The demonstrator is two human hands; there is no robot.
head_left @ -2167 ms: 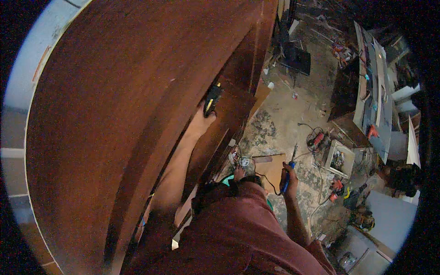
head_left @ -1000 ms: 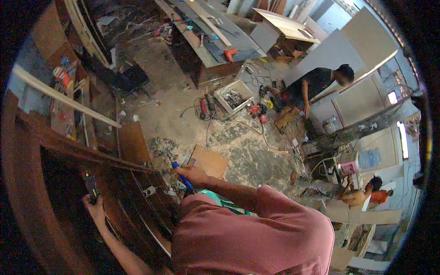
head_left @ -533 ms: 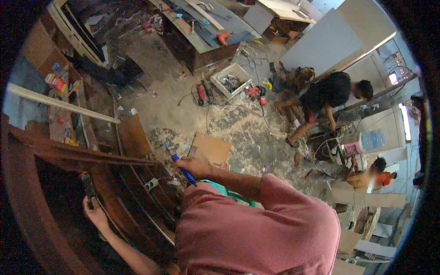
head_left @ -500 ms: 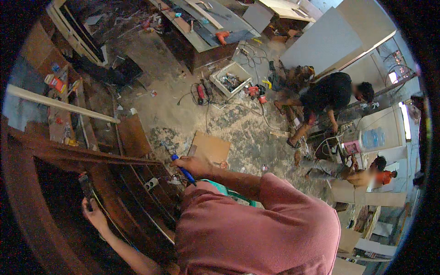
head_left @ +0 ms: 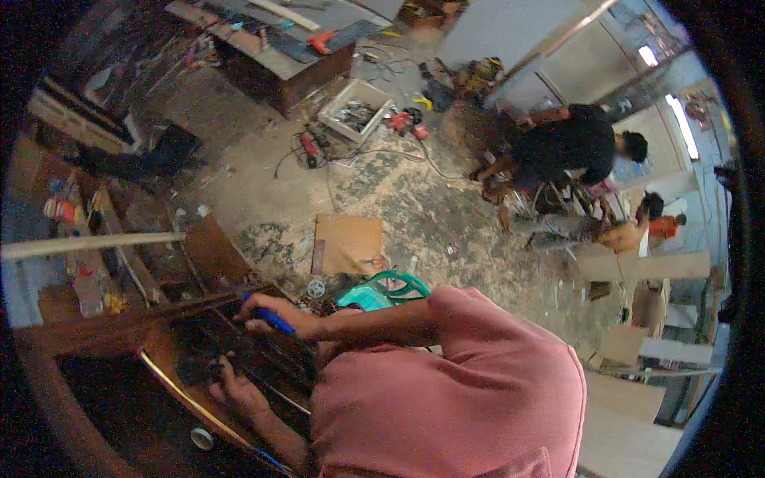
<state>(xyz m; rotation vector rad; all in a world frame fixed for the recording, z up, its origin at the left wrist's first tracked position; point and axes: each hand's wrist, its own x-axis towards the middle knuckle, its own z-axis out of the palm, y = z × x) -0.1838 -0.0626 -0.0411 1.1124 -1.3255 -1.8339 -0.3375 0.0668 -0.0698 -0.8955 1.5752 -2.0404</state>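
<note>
My right hand [head_left: 283, 315] is closed around the blue handle of a screwdriver [head_left: 275, 322], held over the dark brown wooden cabinet [head_left: 151, 313]; its tip does not show clearly against the dark wood. Lower down, inside the cabinet, my left hand [head_left: 243, 396] has its fingers bent round a small dark piece that is blurred and too dim to name. A pale yellow cable or strip [head_left: 170, 382] curves past that hand along the cabinet. Close to it sits a white round fitting [head_left: 202, 438].
Beside my right arm stands a teal plastic stool [head_left: 374, 293], with a brown board [head_left: 348, 243] on the floor beyond. Farther off are a tray of hardware [head_left: 356, 111], red power tools [head_left: 410, 123] with cords, and a workbench [head_left: 275, 68]. Other people [head_left: 566, 147] work at the right.
My right hand has moved left with the screwdriver, over the cabinet. My left hand has shifted right and nearer to it, its fingers more bent. The whole view has turned a little.
</note>
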